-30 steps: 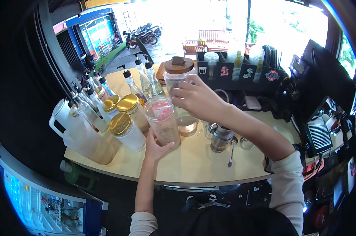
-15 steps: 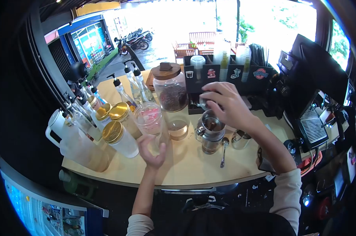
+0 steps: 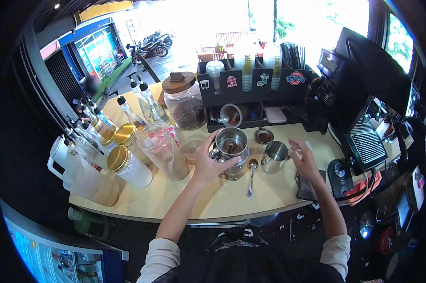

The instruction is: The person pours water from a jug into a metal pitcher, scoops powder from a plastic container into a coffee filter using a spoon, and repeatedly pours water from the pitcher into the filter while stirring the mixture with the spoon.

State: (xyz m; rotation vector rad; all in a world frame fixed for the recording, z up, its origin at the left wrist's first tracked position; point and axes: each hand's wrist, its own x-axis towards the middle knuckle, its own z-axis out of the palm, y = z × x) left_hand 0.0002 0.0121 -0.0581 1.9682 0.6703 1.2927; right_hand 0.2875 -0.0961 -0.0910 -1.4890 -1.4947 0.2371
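My left hand (image 3: 210,162) is wrapped round the side of a metal cup (image 3: 231,141), which sits over a glass and has dark liquid in it. At the handle of a steel pitcher (image 3: 275,158), my right hand (image 3: 303,158) has its fingers curled. Between the two vessels lies a spoon (image 3: 251,177). Left of my left hand stands a tall clear plastic cup (image 3: 165,153) with pink and white contents near its top. Behind the pitcher is a small round container (image 3: 263,136) with brown contents.
Gold-lidded jars (image 3: 128,167), a frosted jug (image 3: 88,181) and pump bottles (image 3: 128,113) crowd the left. A wooden-lidded jar (image 3: 185,106) stands behind. The black cup organizer (image 3: 241,85) is at the back, an espresso machine (image 3: 366,146) at the right.
My left hand has left the tall plastic cup and taken hold of the metal cup. My right hand has moved down and right to the pitcher. The view has shifted right.
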